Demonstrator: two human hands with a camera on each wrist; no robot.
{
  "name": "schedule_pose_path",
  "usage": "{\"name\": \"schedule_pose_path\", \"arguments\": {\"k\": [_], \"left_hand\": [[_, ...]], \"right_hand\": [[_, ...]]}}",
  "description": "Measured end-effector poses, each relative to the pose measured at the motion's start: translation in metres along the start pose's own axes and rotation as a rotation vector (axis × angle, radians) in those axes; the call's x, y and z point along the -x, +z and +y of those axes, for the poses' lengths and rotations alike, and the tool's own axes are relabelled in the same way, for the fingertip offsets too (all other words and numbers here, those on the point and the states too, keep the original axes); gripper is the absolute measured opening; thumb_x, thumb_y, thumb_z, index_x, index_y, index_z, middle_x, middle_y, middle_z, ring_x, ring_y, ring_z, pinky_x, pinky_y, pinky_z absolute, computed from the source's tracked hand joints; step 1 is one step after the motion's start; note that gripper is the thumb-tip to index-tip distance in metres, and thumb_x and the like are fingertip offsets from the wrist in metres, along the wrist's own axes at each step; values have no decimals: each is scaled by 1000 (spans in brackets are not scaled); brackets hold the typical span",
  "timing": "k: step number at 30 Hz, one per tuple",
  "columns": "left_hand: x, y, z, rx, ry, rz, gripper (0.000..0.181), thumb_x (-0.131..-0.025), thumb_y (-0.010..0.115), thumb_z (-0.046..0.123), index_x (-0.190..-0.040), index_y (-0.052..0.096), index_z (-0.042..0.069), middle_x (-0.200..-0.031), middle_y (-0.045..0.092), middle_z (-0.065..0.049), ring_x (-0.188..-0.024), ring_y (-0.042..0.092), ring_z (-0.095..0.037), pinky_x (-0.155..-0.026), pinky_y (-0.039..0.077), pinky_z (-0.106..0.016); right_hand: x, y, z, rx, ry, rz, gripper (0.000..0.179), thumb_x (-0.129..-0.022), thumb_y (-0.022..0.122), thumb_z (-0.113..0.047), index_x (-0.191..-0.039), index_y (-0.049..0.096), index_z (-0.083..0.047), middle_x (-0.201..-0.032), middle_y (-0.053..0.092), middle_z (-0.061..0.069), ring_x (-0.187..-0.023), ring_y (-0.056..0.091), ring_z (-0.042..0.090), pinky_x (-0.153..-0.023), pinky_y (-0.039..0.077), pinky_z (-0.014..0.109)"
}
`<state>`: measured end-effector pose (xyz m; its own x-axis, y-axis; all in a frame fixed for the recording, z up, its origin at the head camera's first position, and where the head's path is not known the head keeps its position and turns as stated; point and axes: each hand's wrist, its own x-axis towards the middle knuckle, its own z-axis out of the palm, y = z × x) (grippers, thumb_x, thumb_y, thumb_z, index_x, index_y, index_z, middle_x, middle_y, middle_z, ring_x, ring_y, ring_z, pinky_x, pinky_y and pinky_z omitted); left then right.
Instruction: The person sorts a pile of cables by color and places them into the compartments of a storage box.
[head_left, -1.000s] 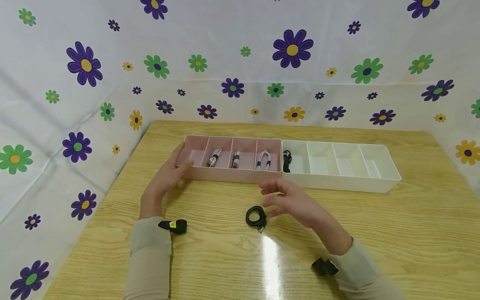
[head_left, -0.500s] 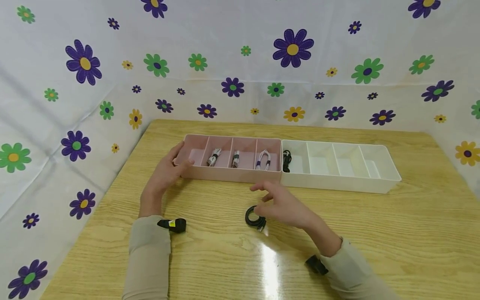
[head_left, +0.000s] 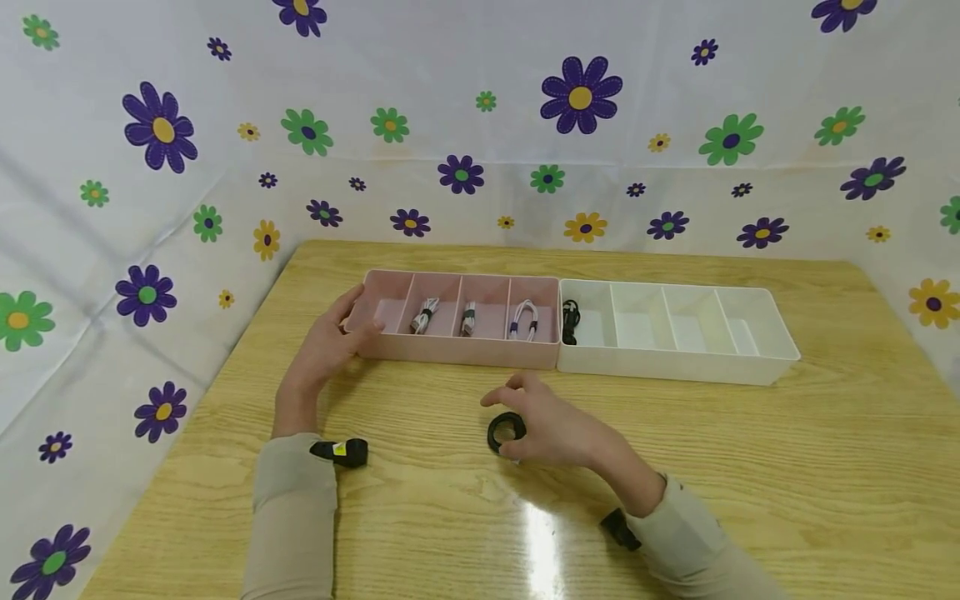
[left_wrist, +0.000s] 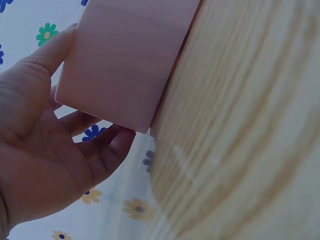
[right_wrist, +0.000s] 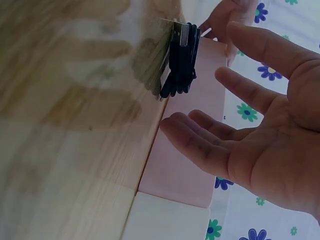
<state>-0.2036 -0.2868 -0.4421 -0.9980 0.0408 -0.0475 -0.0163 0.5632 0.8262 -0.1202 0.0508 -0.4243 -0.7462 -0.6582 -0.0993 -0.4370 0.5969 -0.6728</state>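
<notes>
A coiled black USB cable (head_left: 492,435) lies on the table in front of the pink divided box (head_left: 457,350). My right hand (head_left: 558,429) hovers over its right side, fingers spread and the thumb overlapping the coil in the head view. In the right wrist view, a gap shows between those fingers and the cable (right_wrist: 181,62), whose metal plug faces the camera. My left hand (head_left: 322,350) holds the pink box by its left end, thumb at the front rim and fingers around the end wall. The left wrist view shows its fingertips against the pink wall (left_wrist: 125,60).
Bundled white cables (head_left: 424,317) sit in three of the pink box's compartments; its leftmost one shows none. A white divided box (head_left: 675,365) adjoins it on the right, with a black cable (head_left: 571,321) in its left compartment. A flowered cloth (head_left: 420,75) hangs behind the table.
My right hand has moved left and slightly down, now overlapping the black cable's right side in the head view. My left hand has stayed on the pink box.
</notes>
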Motion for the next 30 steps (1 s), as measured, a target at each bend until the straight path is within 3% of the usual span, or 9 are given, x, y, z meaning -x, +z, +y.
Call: {"name": "schedule_pose_path", "arguments": {"k": [11, 15, 21, 30], "left_hand": [[18, 0, 32, 31, -18, -15, 74, -93, 59, 27, -152, 17, 12, -156, 17, -15, -141, 15, -39, -111, 20, -57], [11, 0, 21, 30, -25, -16, 76, -92, 60, 31, -153, 16, 18, -157, 16, -12, -142, 16, -38, -110, 21, -57], [1, 0, 2, 12, -9, -1, 77, -91, 61, 39, -152, 16, 28, -157, 17, -7, -142, 17, -35, -110, 23, -56], [1, 1, 4, 15, -3, -4, 76, -92, 60, 36, -153, 16, 24, -157, 16, -10, -142, 17, -36, -110, 22, -56]], "right_hand": [[4, 2, -1, 122, -72, -162, 47, -87, 67, -15, -132, 55, -18, -136, 41, 14, -120, 44, 26, -95, 45, 39], [5, 3, 0, 118, -66, -177, 47, -89, 64, -17, -135, 53, -18, -141, 36, 17, -126, 40, 31, -98, 43, 44], [5, 1, 0, 113, -37, -192, 54, -94, 57, -25, -145, 40, -22, -155, 13, 19, -140, 16, 39, -109, 25, 56], [3, 2, 0, 190, -56, -208, 46, -93, 58, -21, -139, 49, -20, -140, 41, 14, -127, 37, 31, -100, 40, 45]]}}
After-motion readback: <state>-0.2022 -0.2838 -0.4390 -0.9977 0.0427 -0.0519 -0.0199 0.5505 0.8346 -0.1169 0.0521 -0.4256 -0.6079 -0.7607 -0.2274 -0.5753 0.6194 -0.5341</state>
